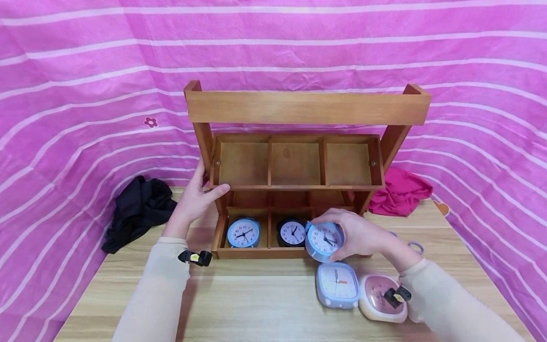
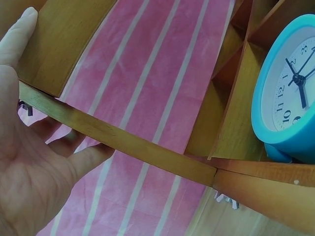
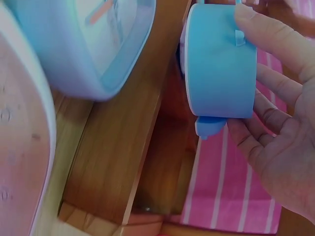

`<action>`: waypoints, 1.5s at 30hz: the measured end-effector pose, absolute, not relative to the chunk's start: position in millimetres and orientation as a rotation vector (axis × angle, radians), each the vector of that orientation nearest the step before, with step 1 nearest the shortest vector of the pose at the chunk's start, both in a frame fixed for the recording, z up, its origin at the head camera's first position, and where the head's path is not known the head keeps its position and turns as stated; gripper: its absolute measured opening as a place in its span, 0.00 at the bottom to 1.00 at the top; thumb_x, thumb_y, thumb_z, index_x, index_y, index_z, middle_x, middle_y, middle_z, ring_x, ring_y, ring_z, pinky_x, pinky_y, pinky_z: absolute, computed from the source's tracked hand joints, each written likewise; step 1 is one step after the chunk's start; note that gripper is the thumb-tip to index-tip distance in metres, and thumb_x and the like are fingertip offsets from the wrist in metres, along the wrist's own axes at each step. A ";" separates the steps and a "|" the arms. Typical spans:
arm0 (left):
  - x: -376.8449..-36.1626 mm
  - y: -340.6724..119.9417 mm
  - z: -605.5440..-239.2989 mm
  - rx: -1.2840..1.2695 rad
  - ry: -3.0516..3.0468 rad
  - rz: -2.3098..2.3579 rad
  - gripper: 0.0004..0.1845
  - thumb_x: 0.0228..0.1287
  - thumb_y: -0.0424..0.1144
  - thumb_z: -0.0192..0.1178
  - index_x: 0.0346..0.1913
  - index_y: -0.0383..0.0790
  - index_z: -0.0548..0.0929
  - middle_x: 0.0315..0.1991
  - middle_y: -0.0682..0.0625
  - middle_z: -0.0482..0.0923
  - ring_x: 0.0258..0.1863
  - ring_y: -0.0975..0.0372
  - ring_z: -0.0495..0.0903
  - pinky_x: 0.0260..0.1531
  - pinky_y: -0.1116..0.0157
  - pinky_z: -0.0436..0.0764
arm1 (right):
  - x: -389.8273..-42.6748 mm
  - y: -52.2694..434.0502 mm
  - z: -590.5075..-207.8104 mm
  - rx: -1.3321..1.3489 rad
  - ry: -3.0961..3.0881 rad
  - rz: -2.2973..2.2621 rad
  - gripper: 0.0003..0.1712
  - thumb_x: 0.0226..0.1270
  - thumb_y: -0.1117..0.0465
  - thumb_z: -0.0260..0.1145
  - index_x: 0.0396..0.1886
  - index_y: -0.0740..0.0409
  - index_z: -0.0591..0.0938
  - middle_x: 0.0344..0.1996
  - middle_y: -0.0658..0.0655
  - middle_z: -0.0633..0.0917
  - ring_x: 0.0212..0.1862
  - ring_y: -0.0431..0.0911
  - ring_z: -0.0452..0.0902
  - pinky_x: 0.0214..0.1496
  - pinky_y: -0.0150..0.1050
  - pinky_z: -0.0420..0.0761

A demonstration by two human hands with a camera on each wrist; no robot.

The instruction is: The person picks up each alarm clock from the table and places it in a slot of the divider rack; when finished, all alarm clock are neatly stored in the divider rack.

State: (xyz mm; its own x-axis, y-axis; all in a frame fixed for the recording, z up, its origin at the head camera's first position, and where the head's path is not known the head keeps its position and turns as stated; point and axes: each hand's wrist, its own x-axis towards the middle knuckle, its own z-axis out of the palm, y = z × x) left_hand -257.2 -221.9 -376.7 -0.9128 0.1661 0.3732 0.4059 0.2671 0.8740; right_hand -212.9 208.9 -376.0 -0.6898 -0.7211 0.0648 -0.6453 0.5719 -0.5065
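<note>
My right hand (image 1: 356, 233) grips a round blue alarm clock (image 1: 325, 240) by its rim, in front of the lower right compartment of a wooden shelf (image 1: 307, 108). In the right wrist view the clock (image 3: 221, 64) shows its side, the thumb on one edge and fingers behind. My left hand (image 1: 197, 199) holds the shelf's left side, thumb in front and fingers round the side board (image 2: 123, 137). Another round blue clock (image 1: 243, 232) sits in the lower left compartment, and a black clock (image 1: 292, 232) in the lower middle one.
On the table before the shelf lie a pale blue square clock (image 1: 337, 285) and a pink and white clock (image 1: 381, 297), partly behind my right wrist. A black cloth (image 1: 141, 209) lies to the left, a magenta cloth (image 1: 399, 192) to the right. Striped pink fabric (image 1: 278, 52) hangs behind.
</note>
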 end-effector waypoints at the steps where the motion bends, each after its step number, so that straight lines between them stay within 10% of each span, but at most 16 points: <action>1: -257.2 -221.9 -376.5 -0.534 -2.328 -1.701 0.53 0.70 0.38 0.69 0.83 0.73 0.45 0.82 0.50 0.55 0.77 0.48 0.61 0.72 0.38 0.66 | -215.1 210.5 -376.9 -1.137 2.650 -0.765 0.49 0.42 0.49 0.90 0.67 0.49 0.82 0.59 0.50 0.83 0.60 0.48 0.77 0.60 0.52 0.83; 45: -256.7 -220.9 -375.2 -0.535 -2.328 -1.706 0.51 0.70 0.37 0.68 0.84 0.70 0.47 0.81 0.49 0.57 0.77 0.48 0.62 0.67 0.36 0.70 | -262.3 253.6 -417.7 -0.999 2.591 -0.803 0.47 0.47 0.54 0.88 0.68 0.61 0.80 0.59 0.59 0.84 0.58 0.54 0.79 0.64 0.56 0.78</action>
